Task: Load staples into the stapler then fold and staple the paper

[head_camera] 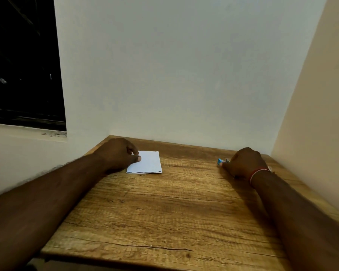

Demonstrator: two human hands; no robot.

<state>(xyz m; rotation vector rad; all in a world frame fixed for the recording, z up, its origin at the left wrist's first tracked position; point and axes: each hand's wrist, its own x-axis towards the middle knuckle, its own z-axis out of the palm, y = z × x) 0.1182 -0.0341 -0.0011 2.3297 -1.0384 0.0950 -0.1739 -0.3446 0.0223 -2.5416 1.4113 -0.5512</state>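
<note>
1. I see the paper lying folded and flat near the far-left corner of the table. The left hand covers its left edge, with thumb and forefinger curled together and pinching that edge.
2. The stapler sits near the far-right corner. I can make out only its blue tip and a bit of metal poking out left of the right hand, whose fingers are curled round the rest.
3. Paper and stapler are well apart, with bare wood between them and all the way back to the near edge.
4. A wall runs along the far edge, just behind both hands. A second wall follows the right edge, close to the right hand. The left edge is open.
5. Both forearms reach in from the near corners, knuckles up. The left forearm crosses the left edge and the right one lies along the right side. A red thread circles the right wrist.
</note>
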